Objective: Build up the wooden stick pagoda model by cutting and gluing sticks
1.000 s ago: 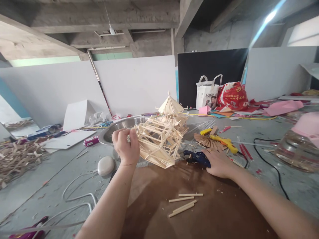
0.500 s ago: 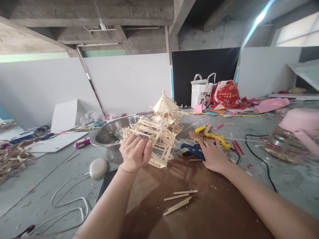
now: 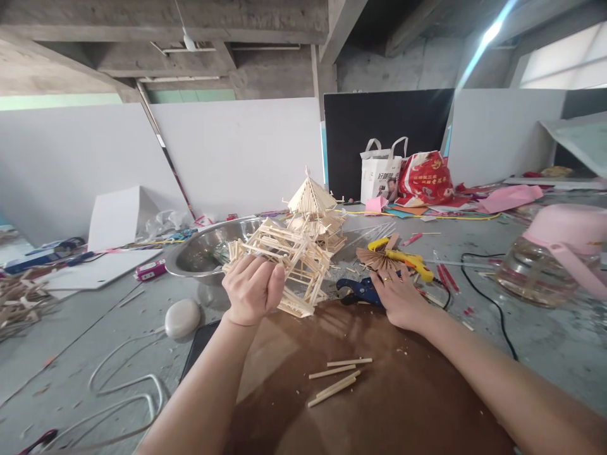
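Black “好…” on white bag [image 3: 380, 182] — red bag [image 3: 425, 180], characters blurred.

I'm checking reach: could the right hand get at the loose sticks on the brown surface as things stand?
Likely yes: the loose sticks lie uncovered, with nothing visible between them and the right hand.

And here we have two bare hands, left hand [image 3: 253, 291] and right hand [image 3: 401, 300], with bare forearms behind them, slim at the wrists and broader toward the elbows. There's a glint on the right: a thin gold-coloured ring [image 3: 386, 280] circling one finger. Over on the left, a fine line crosses the wrist just behind the hand, too faint to call crease or cord.
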Demonstrator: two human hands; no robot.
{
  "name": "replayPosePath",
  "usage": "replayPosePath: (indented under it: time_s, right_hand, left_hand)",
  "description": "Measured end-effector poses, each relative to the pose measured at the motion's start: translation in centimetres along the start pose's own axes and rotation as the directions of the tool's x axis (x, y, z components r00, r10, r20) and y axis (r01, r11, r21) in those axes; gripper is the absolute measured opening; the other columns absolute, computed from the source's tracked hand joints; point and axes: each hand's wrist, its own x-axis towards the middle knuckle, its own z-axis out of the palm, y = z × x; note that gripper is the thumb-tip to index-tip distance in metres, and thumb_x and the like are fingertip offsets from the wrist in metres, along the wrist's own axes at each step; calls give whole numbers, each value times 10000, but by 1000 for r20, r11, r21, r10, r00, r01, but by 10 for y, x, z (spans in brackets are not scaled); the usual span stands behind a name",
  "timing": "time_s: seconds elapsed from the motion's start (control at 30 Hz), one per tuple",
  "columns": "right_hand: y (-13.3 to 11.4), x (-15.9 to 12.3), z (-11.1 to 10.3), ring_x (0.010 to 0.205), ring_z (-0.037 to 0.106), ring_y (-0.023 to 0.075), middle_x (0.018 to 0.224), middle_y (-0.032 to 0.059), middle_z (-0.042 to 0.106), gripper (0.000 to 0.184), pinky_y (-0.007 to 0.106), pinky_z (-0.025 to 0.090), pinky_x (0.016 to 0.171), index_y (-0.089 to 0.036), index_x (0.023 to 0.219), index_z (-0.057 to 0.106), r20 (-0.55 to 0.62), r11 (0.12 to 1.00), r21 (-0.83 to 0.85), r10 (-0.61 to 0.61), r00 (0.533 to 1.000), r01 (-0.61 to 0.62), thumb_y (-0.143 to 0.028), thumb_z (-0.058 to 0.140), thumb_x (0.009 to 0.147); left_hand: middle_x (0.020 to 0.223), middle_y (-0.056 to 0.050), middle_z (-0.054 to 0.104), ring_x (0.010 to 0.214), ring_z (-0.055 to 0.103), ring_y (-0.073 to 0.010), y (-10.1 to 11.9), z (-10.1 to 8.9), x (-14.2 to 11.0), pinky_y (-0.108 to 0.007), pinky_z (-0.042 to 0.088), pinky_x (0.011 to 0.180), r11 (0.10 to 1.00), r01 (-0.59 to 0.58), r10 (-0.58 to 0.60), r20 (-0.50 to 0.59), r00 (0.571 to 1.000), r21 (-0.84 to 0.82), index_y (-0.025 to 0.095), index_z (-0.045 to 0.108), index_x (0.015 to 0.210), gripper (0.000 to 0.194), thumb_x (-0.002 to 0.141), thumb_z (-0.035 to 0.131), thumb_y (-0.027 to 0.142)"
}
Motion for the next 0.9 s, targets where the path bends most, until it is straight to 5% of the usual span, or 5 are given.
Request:
replayPosePath:
  time_s: [0.53,0.9]
  right_hand:
    - [1,-7,-4,1107,345,331,1171,213,454,724,569,79,930,-56,1255,324,65,994,25,-107,992,106,-101,481,549]
    - [16,-3,1,1208,250,271,1286,154,346,823,506,94,969,-144,1294,252,189,923,379,-145,971,64,-84,434,494]
  left_hand:
    - [438,9,391,465,315,-112,0,1,0,-255,274,470,1000,11,-11,-1,1000,-28,186,332,474,274,720,443,144]
    - [424,16,354,446,288,-104,-1,0,1,-253,237,449,999,-8,7,-22,1000,-44,181,308,439,311,708,456,136]
